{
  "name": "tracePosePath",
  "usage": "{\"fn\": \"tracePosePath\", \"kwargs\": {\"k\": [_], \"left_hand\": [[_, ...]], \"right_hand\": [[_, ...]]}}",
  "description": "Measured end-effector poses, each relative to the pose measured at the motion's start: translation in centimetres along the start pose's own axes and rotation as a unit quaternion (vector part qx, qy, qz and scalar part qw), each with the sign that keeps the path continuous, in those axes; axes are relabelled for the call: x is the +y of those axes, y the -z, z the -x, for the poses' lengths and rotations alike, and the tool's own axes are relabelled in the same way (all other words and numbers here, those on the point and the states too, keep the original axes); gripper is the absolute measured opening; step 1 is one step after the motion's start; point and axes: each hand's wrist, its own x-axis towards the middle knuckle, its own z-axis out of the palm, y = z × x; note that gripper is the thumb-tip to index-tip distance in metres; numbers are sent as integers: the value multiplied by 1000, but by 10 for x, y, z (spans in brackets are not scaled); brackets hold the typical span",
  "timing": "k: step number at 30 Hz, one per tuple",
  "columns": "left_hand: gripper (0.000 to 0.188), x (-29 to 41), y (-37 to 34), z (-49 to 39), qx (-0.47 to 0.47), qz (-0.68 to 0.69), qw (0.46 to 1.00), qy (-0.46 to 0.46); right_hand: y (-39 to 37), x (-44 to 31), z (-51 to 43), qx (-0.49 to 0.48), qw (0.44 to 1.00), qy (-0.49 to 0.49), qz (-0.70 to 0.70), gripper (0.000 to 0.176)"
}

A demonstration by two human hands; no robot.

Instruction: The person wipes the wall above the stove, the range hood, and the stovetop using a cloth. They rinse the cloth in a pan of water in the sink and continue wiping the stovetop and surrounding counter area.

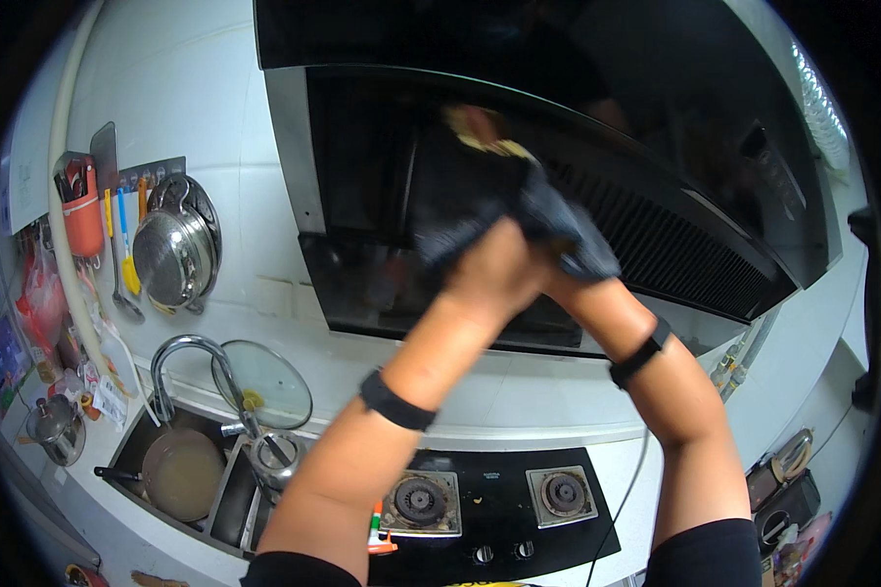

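Note:
Both hands are raised close together in front of a black range hood (367, 161), blurred by motion. My left hand (495, 257) grips a dark grey cloth (569, 227), which hangs out on both sides of it. My right hand (576, 286) is at the same cloth and mostly covered by it; its fingers are hidden. Above the hands, a blurred red and yellow patch (484, 128) shows; whether it is part of the cloth cannot be made out. The hood's slotted grille (675, 242) lies to the right of the hands.
Below is a black gas hob (492, 506) with a spray bottle's orange nozzle (383, 546) near my left arm. The sink (224, 513) holds a frying pan (183, 473) of cloudy water, beside a kettle (275, 455). A cable (635, 477) crosses the hob. Pots (172, 253) hang at left.

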Motion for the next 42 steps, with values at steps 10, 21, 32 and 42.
{"fn": "tracePosePath", "kwargs": {"k": [10, 21, 32, 42], "left_hand": [[47, -59, 70, -15, -56, -137, 972, 182], [92, 54, -147, 15, 12, -259, 965, 43], [44, 139, -231, -5, 24, -55, 990, -128], [76, 151, -97, 130, 295, 424, 797, 314]], "right_hand": [[-34, -25, -69, 164, 975, 129, 77, 64], [73, 101, 74, 68, 982, 154, 84, 47], [145, 172, 207, 90, 947, 36, 305, 49], [51, -4, 147, -53, 923, 125, -361, 65]]}}
